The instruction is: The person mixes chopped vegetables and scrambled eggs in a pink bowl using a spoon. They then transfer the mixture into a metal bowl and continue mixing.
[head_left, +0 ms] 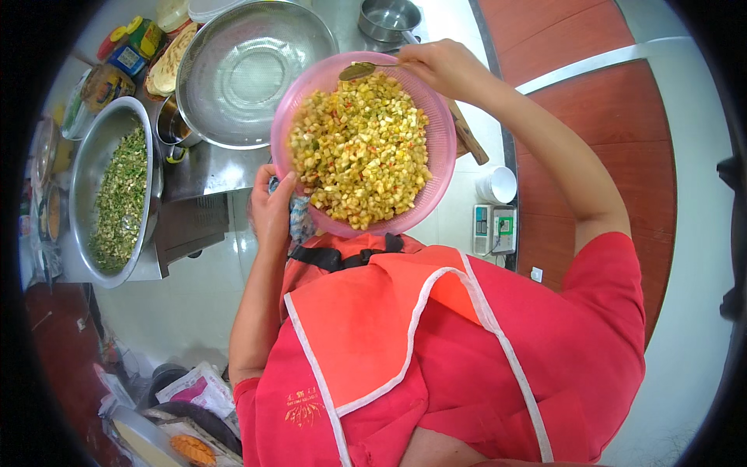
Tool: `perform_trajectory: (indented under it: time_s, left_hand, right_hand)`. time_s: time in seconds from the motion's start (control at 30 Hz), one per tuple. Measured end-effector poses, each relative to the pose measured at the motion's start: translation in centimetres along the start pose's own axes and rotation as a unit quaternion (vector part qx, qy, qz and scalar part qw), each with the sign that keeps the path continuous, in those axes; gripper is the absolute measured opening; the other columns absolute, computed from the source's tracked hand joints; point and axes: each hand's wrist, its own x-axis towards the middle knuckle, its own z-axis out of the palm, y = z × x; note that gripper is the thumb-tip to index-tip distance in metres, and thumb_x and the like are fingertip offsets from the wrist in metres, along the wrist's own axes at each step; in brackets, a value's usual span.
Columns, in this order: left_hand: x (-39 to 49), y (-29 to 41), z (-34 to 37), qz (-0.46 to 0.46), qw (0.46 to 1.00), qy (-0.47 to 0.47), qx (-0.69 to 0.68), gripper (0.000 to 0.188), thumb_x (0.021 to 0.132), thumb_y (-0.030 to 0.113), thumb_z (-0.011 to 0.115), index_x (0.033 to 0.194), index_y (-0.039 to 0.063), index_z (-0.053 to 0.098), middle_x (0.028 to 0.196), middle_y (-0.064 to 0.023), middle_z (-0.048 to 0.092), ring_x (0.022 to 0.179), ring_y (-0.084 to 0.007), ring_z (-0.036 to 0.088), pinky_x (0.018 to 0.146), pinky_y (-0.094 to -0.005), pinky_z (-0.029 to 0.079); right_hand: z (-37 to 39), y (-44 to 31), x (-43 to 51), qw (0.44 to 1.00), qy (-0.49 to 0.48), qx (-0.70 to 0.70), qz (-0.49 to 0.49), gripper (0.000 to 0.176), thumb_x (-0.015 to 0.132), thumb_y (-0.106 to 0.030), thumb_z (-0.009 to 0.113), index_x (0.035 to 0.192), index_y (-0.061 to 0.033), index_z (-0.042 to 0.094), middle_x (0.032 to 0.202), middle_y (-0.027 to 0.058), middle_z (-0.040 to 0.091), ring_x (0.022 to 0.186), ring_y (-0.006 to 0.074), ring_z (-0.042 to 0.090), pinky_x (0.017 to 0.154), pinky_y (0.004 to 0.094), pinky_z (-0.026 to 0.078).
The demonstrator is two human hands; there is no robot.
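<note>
A pink plastic colander [440, 195] holds a heap of diced yellow and green food [367, 152] with red bits. My left hand [271, 201] grips the colander's near left rim, thumb on top. My right hand [440, 67] holds the handle of a metal spoon [357, 72] over the colander's far edge; its bowl is at the top of the heap. A large steel strainer [254, 70] stands just left of the colander, empty. Farther left, a big steel basin [153, 175] contains a chopped green and pale mix [122, 198].
A small steel saucepan [390, 20] is behind the colander. Between strainer and basin sits a steel cup [172, 125]. Flatbreads [170, 61] and jars [107, 87] crowd the back left. At right are white stacked bowls [499, 184] and a scale [494, 229].
</note>
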Motion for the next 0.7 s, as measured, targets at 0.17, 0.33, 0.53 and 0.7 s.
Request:
perform_trajectory:
  time_s: [0.17, 0.33, 0.53, 0.7]
  left_hand:
    - [-0.4, 0.0, 0.1, -0.010, 0.999, -0.008, -0.033, 0.008, 0.092, 0.013, 0.061, 0.088, 0.008, 0.057, 0.076, -0.0005, 0.061, 0.070, -0.0078, 0.056, 0.068, -0.0216, 0.044]
    - [-0.6, -0.8, -0.2, -0.019, 0.999, 0.022, -0.037, 0.008, 0.092, 0.014, 0.061, 0.088, 0.008, 0.057, 0.076, 0.0013, 0.060, 0.069, -0.0057, 0.054, 0.066, -0.0205, 0.043]
    - [-0.8, -1.1, 0.0, -0.037, 0.996, 0.017, -0.074, 0.007, 0.093, 0.013, 0.061, 0.090, 0.009, 0.056, 0.075, 0.0016, 0.059, 0.069, -0.0052, 0.053, 0.064, -0.0202, 0.042]
    - [-0.7, -0.8, 0.2, -0.030, 0.997, 0.012, -0.067, 0.007, 0.093, 0.013, 0.060, 0.091, 0.008, 0.055, 0.076, 0.0008, 0.059, 0.067, -0.0054, 0.053, 0.060, -0.0187, 0.041]
  right_hand:
    - [5.9, -2.0, 3.5, 0.984, -0.060, 0.164, -0.014, 0.017, 0.089, -0.018, 0.058, 0.098, -0.0065, 0.067, 0.086, 0.0132, 0.068, 0.080, 0.0285, 0.065, 0.072, 0.0384, 0.050]
    - [5.0, -3.0, 2.4, 0.955, -0.196, 0.177, -0.132, 0.014, 0.087, -0.017, 0.058, 0.092, -0.0075, 0.068, 0.085, 0.0123, 0.067, 0.078, 0.0278, 0.064, 0.071, 0.0391, 0.049]
    - [-1.6, -2.8, 2.2, 0.969, -0.188, 0.091, -0.136, 0.016, 0.084, -0.019, 0.060, 0.093, -0.0101, 0.070, 0.082, 0.0114, 0.067, 0.078, 0.0283, 0.064, 0.071, 0.0402, 0.050]
    - [2.8, -7.7, 4.5, 0.962, -0.110, 0.144, -0.203, 0.013, 0.082, -0.013, 0.063, 0.092, -0.0086, 0.070, 0.082, 0.0147, 0.066, 0.078, 0.0339, 0.063, 0.070, 0.0430, 0.048]
